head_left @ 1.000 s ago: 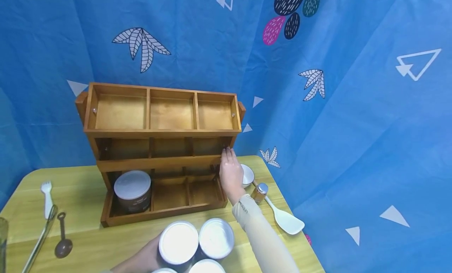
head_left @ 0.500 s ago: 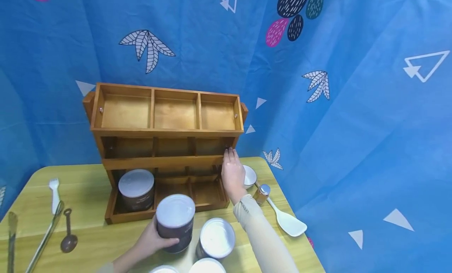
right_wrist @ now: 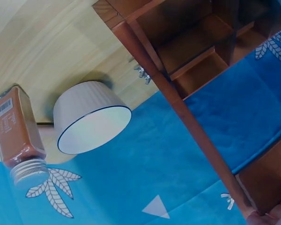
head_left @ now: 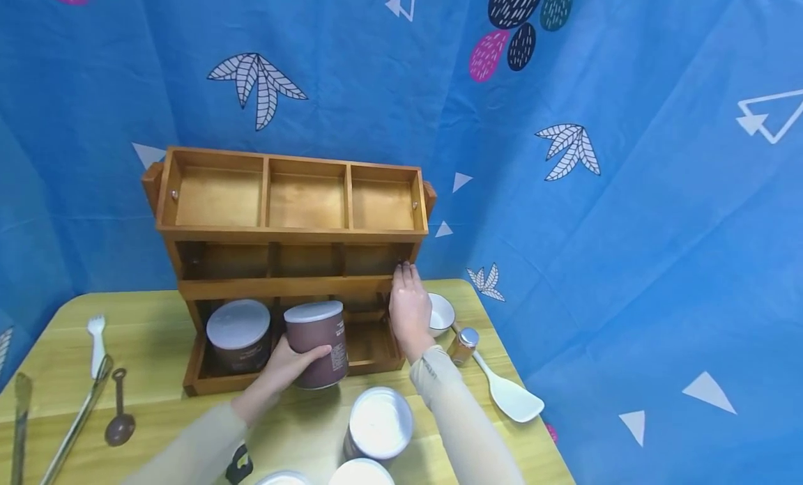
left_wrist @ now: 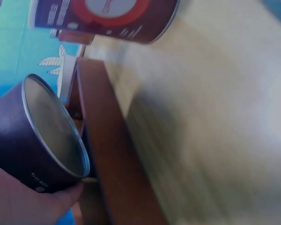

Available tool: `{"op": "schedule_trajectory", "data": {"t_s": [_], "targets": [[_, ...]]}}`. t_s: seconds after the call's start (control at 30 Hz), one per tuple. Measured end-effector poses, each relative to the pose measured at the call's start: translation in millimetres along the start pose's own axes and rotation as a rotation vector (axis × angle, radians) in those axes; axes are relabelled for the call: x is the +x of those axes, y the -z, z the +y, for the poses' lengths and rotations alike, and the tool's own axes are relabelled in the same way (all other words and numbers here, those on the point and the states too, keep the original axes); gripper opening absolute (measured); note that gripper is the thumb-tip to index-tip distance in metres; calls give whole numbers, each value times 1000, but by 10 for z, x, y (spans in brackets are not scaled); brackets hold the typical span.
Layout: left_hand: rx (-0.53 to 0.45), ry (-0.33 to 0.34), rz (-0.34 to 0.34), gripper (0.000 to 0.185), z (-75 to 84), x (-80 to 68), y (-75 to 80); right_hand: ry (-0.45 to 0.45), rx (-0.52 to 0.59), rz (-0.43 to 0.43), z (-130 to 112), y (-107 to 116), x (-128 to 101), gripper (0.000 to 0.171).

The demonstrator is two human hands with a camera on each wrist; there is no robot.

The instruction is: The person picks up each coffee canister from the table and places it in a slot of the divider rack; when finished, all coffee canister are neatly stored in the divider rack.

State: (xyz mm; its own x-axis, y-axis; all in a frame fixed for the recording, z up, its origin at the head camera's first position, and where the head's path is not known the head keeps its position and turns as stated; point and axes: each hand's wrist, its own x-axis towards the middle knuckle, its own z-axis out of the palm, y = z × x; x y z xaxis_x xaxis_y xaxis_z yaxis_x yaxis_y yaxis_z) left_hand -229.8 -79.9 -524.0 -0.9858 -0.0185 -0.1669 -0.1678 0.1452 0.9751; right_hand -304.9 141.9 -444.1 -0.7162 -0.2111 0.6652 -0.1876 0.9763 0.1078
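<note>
My left hand point(head_left: 282, 370) holds a brown canister point(head_left: 320, 349) with a pale lid, thumb across its front. Slightly tilted, the canister is at the front of the rack's bottom middle compartment. In the left wrist view, its metal-rimmed bottom point(left_wrist: 56, 126) shows beside the rack's front board point(left_wrist: 110, 140). A similar canister point(head_left: 241, 339) sits in the bottom left compartment. My right hand point(head_left: 410, 307) grips the right side of the three-tier wooden rack point(head_left: 291, 286); its thumb is hidden in the head view. Fingertips point(right_wrist: 278, 213) lie at the wood's edge in the right wrist view.
More lidded canisters point(head_left: 380, 424) stand on the table's front part. Right of the rack are a white bowl point(head_left: 442, 314), a spice jar point(head_left: 463, 345) and a white spatula point(head_left: 514, 398). A fork point(head_left: 97, 342), tongs point(head_left: 75, 422) and brown spoon point(head_left: 119, 419) lie left. Blue cloth hangs behind.
My left hand has lifted the canister from the group at the front and moved it forward to the rack's bottom middle compartment. My right hand has stayed at the rack's right side.
</note>
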Motion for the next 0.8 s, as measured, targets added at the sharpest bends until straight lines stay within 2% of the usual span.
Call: {"op": "schedule_trajectory", "data": {"t_s": [0.07,0.17,0.27,0.4,0.5,0.6,0.8], "targets": [[1,2,17,74,16,70,-6,3,-1,-21,-7,2,1,34],[22,-32,77,85,9,174,-21,6,-4,-30,-12,-6,1,34],[72,-92,173,96,-32,267,-57,12,-10,-16,-15,-17,-3,34],[187,-162,319,101,-137,374,-110,24,-17,14,-15,-24,-6,34],[242,-195,378,104,-224,439,-125,31,-20,46,-9,-36,-5,33],[271,-203,383,106,-299,477,-125,34,-24,69,0,-36,-4,32],[332,-194,339,109,-417,494,-166,14,-35,67,45,-32,-9,31]]}}
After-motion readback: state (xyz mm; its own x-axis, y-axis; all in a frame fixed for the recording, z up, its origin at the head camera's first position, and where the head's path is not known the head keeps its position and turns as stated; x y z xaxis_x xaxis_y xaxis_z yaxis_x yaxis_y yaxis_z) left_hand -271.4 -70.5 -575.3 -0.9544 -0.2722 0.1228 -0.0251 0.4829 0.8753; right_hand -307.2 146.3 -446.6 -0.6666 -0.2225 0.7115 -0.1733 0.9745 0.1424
